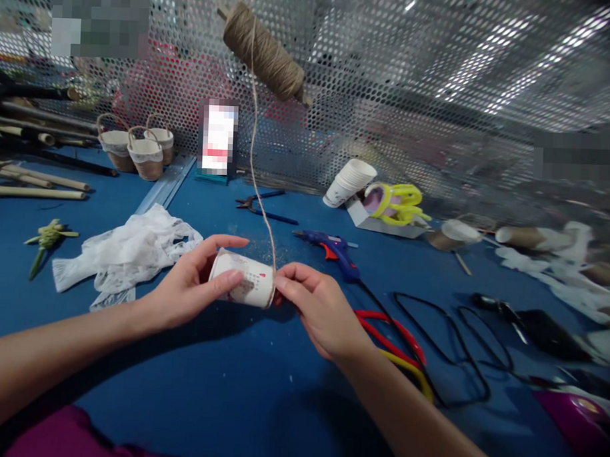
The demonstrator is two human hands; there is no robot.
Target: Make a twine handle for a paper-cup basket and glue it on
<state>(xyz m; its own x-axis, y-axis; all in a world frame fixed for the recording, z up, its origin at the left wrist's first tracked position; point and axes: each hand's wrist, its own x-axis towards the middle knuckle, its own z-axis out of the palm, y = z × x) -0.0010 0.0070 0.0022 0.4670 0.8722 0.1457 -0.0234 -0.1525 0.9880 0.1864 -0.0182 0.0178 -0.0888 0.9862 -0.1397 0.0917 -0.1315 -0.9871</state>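
Note:
A white paper cup [255, 285] with small printing and a red heart lies on its side in my left hand [203, 278]. The thumb presses its near wall, and the index finger is stretched out above it. At the cup's right end, my right hand [315, 299] pinches the brown twine [265, 217] against the edge. From there the twine runs up to a large spool [264, 50] hung on the perforated metal screen. Part of the cup's right end is hidden behind my right fingers.
A blue glue gun [334, 249] with a red trigger lies just beyond my right hand. Pliers [266, 207], white lace [134, 252], stacked paper cups [349, 182] and small twine-wrapped baskets [146, 157] are around. Black cable [447, 313] and yellow-handled scissors [398, 202] lie to the right.

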